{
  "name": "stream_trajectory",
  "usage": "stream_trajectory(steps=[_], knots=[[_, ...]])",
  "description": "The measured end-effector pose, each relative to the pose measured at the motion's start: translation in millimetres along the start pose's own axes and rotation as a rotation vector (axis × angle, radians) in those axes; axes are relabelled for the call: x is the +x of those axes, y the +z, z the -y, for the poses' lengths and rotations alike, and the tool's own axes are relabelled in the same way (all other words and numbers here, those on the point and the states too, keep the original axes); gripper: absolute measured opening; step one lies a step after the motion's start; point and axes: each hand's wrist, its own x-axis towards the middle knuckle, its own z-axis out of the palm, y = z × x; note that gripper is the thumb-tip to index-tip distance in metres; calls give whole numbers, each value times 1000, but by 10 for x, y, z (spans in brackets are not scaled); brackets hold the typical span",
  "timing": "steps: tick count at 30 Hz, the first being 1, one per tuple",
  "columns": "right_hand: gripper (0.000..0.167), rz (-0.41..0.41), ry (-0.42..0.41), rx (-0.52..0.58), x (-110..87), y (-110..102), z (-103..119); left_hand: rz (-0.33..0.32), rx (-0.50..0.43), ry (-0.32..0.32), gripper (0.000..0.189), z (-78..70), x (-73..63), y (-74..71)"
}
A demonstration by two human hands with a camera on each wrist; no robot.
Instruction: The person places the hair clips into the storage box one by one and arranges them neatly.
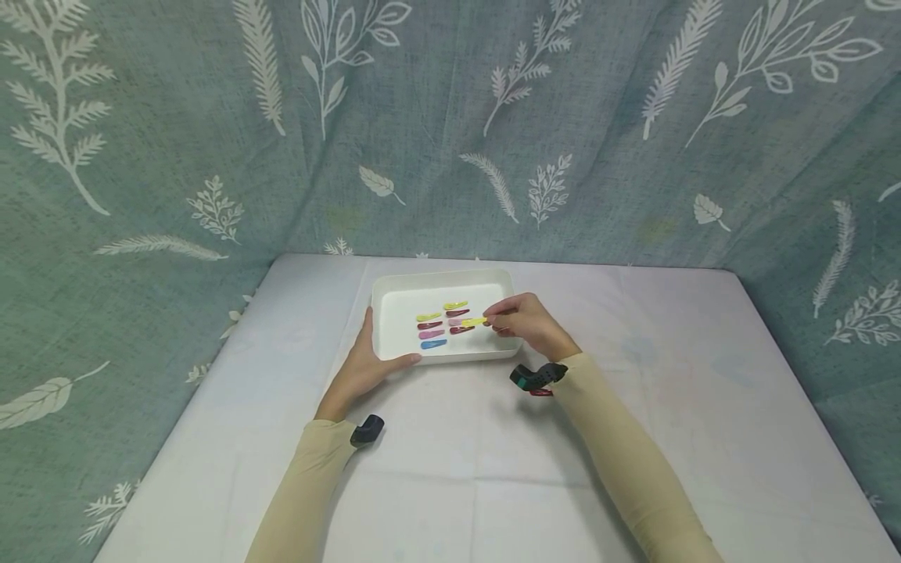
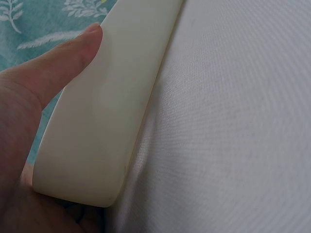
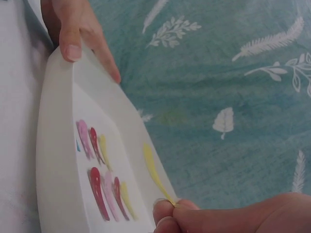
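Observation:
A white rectangular tray (image 1: 486, 356) sits on the table with two columns of snap hair clips in it. The left column has a yellow, a dark red, a pink (image 1: 432, 335) and a blue clip (image 1: 433, 344). Yellow, dark red and pink ones make up the right column. My left hand (image 1: 362, 367) grips the tray's near left corner, thumb along the front wall, fingers at the left side. Between thumb and fingertips, my right hand (image 1: 524, 320) pinches a yellow hair clip (image 3: 154, 167) by one end, above the tray's right part.
Another dark red clip (image 1: 540, 392) lies on the white tablecloth (image 1: 436, 485), partly hidden under the right wrist's black camera band (image 1: 536, 377). Behind the table hangs a blue-green curtain (image 1: 422, 172) with white leaf prints.

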Motion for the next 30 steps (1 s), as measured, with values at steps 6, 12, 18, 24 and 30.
stream_trajectory(steps=[6,12,18,24,30], knots=[[22,-10,5,-34,58,67,-8,-3,11,-6,142,12,0,-5],[18,-45,31,-67,100,145,14,-4,21,-17,142,9,2,-6],[15,-88,56,-128,130,229,6,4,28,-46,144,7,-7,-13],[13,-118,62,-200,168,283,-4,-1,12,-26,142,11,-8,-8],[11,-123,64,-228,177,316,-16,-1,14,-16,142,5,-4,-3]])
